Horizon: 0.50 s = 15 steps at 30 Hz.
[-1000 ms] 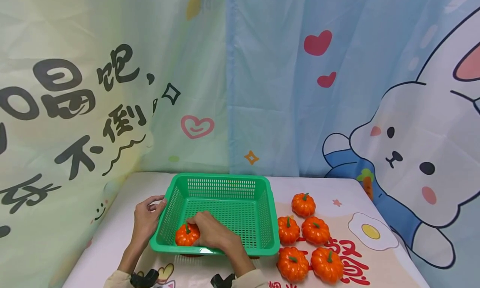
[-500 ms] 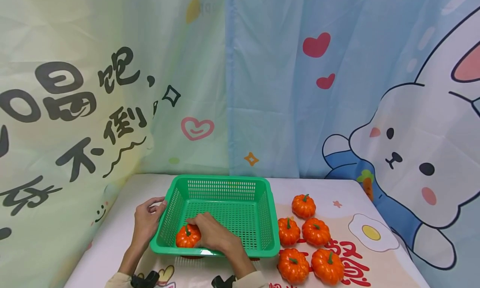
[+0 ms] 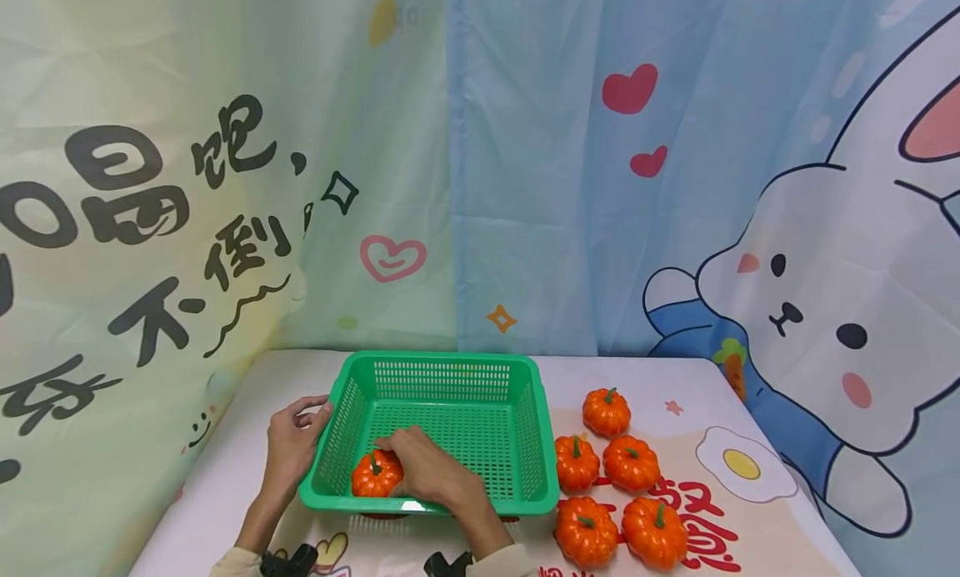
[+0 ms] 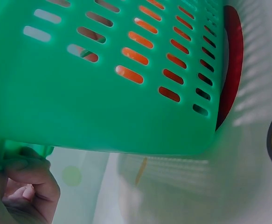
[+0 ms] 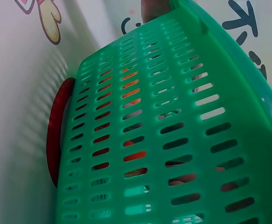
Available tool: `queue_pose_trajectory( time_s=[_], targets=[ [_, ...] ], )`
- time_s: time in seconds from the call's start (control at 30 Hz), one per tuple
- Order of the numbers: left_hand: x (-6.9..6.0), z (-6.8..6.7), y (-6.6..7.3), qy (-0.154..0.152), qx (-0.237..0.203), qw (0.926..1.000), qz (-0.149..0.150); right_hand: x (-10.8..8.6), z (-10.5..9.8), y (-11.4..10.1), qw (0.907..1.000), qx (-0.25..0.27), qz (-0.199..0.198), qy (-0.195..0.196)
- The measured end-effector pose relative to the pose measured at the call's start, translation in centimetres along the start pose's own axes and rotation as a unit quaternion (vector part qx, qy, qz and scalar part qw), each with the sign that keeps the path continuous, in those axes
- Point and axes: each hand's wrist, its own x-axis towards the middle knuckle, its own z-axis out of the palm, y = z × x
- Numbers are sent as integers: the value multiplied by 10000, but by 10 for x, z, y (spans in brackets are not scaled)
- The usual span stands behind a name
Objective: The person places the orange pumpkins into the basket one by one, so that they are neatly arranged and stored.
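Observation:
In the head view, a green slotted plastic basket point(image 3: 450, 502) stands on the table. My left hand point(image 3: 294, 444) grips its left rim; in the left wrist view the curled fingers point(image 4: 38, 179) show at the basket's edge. Inside, at the front left corner, sits a small orange toy pumpkin point(image 3: 375, 475) with a green stem. My right hand point(image 3: 431, 469) reaches over the front rim and holds this pumpkin from its right side, fingertips partly hidden. Through the slots of the basket wall point(image 5: 173, 154), the right wrist view shows bits of orange and skin.
Several more orange pumpkins point(image 3: 632, 463) stand in a loose group right of the basket. The printed tablecloth point(image 3: 742, 519) runs back to a hanging cartoon curtain point(image 3: 525, 185). A dark red printed shape point(image 4: 233, 60) lies beside the basket's base.

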Motion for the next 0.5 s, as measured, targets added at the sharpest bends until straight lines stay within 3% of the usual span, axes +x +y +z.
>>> queue_pose_trajectory(
  time_s=[0.27,0.5],
  targets=[
    [1,1,-1,3,-57,10000,-44,-7,-10,-6,9987,-12,493,-130],
    [1,0,-1,-1,11,10000,-57,-11,-18,-2,9985,263,469,-105]
  ],
)
